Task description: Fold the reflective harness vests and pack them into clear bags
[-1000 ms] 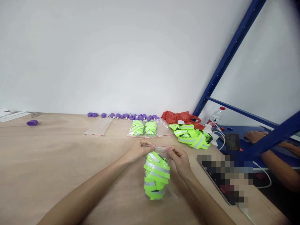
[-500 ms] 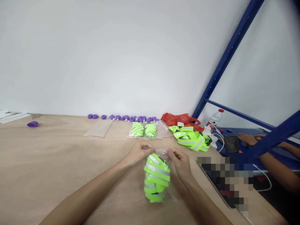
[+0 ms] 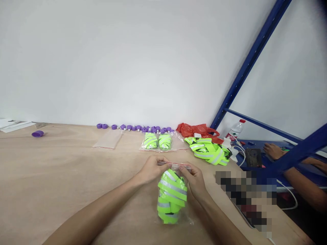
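Observation:
A clear plastic bag with a bundle of neon-yellow and silver reflective strap inside hangs upright over the near part of the table. My left hand pinches the left part of its red-lined top edge. On the right part of the same edge, my right hand is closed, thumb in front. The two thumbs are close together near the middle. Behind the hands lie two bagged strap bundles. An unbagged heap of the same strap is to their right.
A flat clear bag and a row of purple pieces lie by the wall. Beyond the strap heap are a red plastic bag and a bottle. A tablet-like device and blue frame stand right, with another person's hands beyond.
My hands have moved closer together along the bag's top edge, the right one shifting left. The view has shifted slightly. The other person's hand at the right has moved a little.

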A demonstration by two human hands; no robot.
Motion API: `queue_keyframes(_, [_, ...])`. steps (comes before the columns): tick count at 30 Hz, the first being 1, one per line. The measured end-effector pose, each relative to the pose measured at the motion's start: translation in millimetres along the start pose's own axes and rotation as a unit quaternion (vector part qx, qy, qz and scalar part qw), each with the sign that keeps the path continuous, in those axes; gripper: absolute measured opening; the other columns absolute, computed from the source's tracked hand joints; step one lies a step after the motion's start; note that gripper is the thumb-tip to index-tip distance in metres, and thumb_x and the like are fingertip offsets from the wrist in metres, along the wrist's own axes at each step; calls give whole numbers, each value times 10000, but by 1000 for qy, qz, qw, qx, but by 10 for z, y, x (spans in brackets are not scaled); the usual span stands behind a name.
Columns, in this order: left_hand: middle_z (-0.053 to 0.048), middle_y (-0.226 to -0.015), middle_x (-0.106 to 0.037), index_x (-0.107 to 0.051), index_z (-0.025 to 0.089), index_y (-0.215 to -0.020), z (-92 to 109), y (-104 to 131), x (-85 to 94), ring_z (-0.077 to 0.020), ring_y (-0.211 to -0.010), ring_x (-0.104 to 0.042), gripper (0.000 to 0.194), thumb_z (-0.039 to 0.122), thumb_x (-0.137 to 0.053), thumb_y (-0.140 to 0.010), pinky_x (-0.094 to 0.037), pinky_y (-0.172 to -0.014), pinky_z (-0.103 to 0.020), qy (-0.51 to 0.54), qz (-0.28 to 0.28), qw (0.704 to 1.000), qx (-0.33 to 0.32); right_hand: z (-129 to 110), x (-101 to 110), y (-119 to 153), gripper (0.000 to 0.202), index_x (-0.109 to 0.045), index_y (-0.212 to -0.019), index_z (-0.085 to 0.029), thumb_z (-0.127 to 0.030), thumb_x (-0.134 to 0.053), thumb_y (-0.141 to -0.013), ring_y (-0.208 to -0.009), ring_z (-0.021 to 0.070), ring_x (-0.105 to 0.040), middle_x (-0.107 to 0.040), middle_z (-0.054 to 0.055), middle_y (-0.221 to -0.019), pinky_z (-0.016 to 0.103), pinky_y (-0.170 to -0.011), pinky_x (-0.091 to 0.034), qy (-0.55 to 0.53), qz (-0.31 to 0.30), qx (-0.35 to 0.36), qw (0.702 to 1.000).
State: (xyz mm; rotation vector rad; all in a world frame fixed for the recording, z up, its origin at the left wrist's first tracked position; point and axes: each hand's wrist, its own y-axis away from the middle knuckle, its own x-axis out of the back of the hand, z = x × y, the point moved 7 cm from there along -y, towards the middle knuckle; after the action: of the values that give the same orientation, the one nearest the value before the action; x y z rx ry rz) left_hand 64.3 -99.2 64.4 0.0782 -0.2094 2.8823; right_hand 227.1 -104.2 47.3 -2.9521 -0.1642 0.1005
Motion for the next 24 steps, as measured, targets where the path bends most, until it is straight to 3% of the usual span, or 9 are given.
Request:
queue_keyframes(11, [-73,-769,-750,-748,132,-761,-44,-14,6,-202,-721,-671,336,464,-782,-718,-488,-669,-278,15,-14,999,32,2,-6,17,378,-704,-717,-167,-536,-788,-718,-607,160,-538,-628,22,-640,263,-560,-445,3,11,6,1000])
queue_keyframes(16, [-84,-845,-772,-756,141,-795,-39,15,-37,-221,-795,-696,364,495,-789,-721,-513,-739,-298,29,-18,999,35,-32,-55,49,345,-712,-718,-173,-509,-791,-722,-622,161,-542,-642,30,-663,259,-561,-446,-9,9,-3,1000])
queue_keyframes(24, [-101,-833,-777,-770,125,-791,-17,21,-57,-241,-798,-707,344,466,-773,-749,-525,-739,-312,16,-11,1000,23,-79,-38,12,394,-731,-723,-173,-540,-844,-636,-673,189,-596,-691,49,-704,289,-623,-485,2,-10,-19,1000])
